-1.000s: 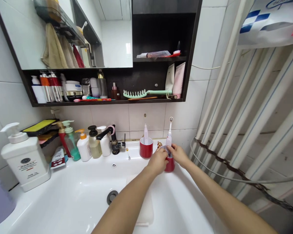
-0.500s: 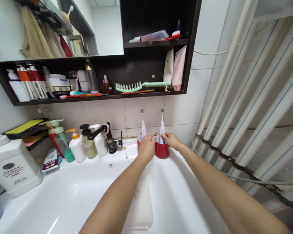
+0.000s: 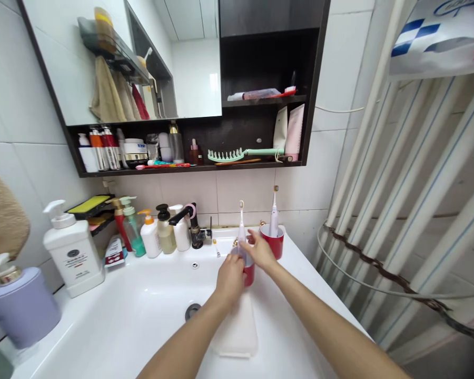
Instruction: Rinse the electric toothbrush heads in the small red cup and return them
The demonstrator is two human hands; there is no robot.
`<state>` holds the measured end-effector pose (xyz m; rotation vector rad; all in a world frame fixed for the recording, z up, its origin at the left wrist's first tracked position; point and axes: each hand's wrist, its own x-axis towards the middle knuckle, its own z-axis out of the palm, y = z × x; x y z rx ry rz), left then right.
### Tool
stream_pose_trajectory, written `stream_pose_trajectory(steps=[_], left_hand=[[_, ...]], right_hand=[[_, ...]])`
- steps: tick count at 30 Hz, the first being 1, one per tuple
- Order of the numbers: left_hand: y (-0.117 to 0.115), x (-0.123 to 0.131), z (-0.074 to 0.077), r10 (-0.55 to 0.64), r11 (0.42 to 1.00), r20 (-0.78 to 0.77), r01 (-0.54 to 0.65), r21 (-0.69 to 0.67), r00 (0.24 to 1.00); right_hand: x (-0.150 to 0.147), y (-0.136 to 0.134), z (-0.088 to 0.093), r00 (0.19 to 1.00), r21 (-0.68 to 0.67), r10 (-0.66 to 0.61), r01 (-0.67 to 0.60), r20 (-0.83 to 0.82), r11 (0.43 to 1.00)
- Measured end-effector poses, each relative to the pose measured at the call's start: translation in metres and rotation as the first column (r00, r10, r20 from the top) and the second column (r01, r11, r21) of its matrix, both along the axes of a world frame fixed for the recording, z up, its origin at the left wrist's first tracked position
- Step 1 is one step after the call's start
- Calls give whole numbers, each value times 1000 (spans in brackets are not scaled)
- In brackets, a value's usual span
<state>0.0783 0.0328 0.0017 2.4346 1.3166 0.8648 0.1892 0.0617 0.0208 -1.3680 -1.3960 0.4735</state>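
My left hand (image 3: 229,277) is closed round a red cup (image 3: 250,274) held low over the white sink (image 3: 142,316), just above a folded white cloth (image 3: 237,331). An electric toothbrush (image 3: 241,223) stands upright in that cup. My right hand (image 3: 262,252) reaches across from the right and pinches the toothbrush's handle at the cup's mouth. A second red cup (image 3: 275,245) with its own toothbrush (image 3: 274,210) stands on the sink's back rim, just behind my right hand.
A black tap (image 3: 193,226) and several pump bottles (image 3: 150,239) line the sink's back edge. A large white dispenser (image 3: 73,250) and a lilac bottle (image 3: 21,305) stand at the left. A dark shelf (image 3: 189,167) hangs above. Striped poles (image 3: 398,184) lean at the right.
My left hand has brought the left cup with its toothbrush forward over the basin. My right hand has left the right cup and moved onto this toothbrush.
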Motion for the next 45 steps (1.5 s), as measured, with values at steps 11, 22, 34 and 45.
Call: stream_pose_trajectory(steps=[11, 22, 34, 45], left_hand=[[-65, -32, -30, 74, 985, 97, -58, -163, 993], [-73, -43, -21, 67, 980, 472, 31, -197, 879], [-77, -31, -7, 371, 554, 843, 635, -538, 390], [-85, -26, -16, 274, 546, 776, 572, -612, 568]], right_hand=[[-42, -51, -29, 987, -61, 158, -160, -37, 985], [-27, -68, 3, 924, 96, 120, -91, -363, 991], [-47, -100, 6, 808, -79, 367, -449, -461, 890], [-33, -92, 5, 680, -83, 228, -392, -697, 916]])
